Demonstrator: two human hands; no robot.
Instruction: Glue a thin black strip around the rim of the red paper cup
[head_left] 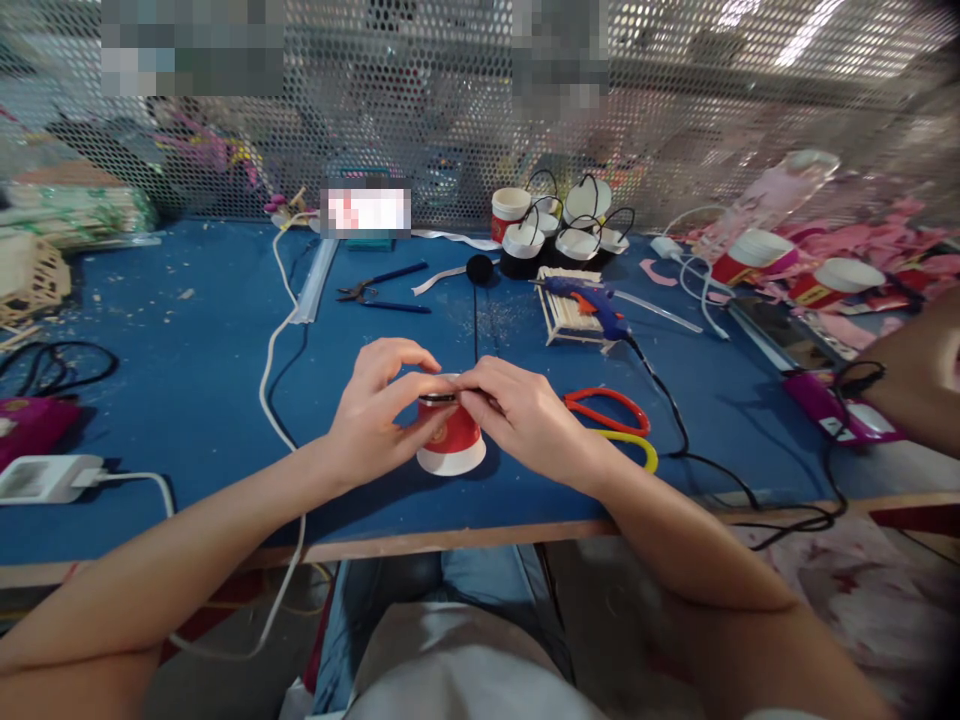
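Note:
In front of me a red and white paper cup (pixel 457 440) stands upside down on the blue table, its wide white rim at the bottom. A thin black strip (pixel 436 399) lies against the cup's narrow upper end. My left hand (pixel 379 415) is curled round the cup's left side, thumb on the red wall and fingers near the top. With fingertips pinched together, my right hand (pixel 517 410) holds the black strip at the upper right of the cup. Behind the hands, a black line runs towards a round black roll (pixel 480 269). The fingertips partly hide the cup's top.
Pliers (pixel 386 292), a blue glue gun (pixel 589 300) on a stick rack (pixel 562 325) and scissors (pixel 611 410) lie around. Cups with black handles (pixel 576 243) stand behind. A white cable (pixel 268 370) crosses the left side; another person's arm (pixel 919 375) reaches in at right.

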